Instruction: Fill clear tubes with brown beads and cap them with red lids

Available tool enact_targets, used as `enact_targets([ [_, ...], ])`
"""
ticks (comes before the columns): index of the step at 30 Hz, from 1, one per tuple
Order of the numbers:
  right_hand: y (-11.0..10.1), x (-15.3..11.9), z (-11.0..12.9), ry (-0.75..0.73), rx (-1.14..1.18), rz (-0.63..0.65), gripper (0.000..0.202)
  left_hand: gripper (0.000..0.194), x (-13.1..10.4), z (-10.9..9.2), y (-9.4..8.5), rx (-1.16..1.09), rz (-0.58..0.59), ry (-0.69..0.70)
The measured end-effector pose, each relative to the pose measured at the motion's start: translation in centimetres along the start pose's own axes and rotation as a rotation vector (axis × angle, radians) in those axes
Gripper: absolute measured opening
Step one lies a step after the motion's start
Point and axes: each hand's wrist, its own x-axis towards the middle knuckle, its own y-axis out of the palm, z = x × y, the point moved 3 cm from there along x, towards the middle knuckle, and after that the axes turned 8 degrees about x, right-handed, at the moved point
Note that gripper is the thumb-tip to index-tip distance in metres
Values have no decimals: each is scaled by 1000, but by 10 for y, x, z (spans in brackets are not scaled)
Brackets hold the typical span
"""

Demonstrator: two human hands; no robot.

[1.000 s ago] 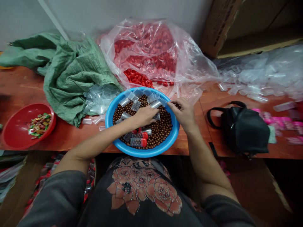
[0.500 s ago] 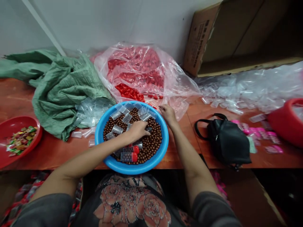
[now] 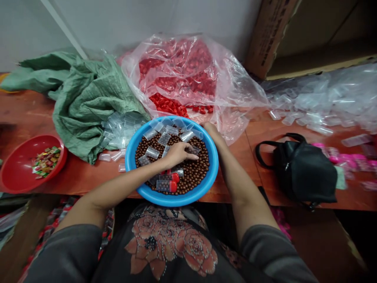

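A blue basin (image 3: 216,165) full of small brown balls (image 3: 193,177) is in front of me. My left hand (image 3: 179,154) is over the balls, thumb and fingers curled round a clear plastic tube (image 3: 194,149). Several other clear tubes (image 3: 152,152) lie on the balls. Two tubes with red caps (image 3: 166,185), with balls inside, lie near the basin's front. My right hand (image 3: 210,128) is just past the basin's right rear rim, beside the loose red caps (image 3: 203,109); its fingers are hidden.
Behind the basin lies a clear bag of red caps (image 3: 182,70). Green cloth (image 3: 94,102) and a red bowl of wrapped sweets (image 3: 11,167) are on the left. On the right are a black bag (image 3: 306,171), pink-capped tubes (image 3: 352,161) and a cardboard box (image 3: 268,43).
The view has shifted, so the table sits higher and further right. My right hand has dropped from plain view to behind the rim. My left hand stays over the balls, its fingers raised a little.
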Motion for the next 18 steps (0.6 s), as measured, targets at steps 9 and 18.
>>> enact_targets([
  [9, -4, -17, 2, -29, 243, -224, 49, 19, -28, -8, -28, -397, 138, -172],
  [18, -45, -53, 10, -78, 889, -364, 57, 27, -61, -2, -46, -490, 238, -158],
])
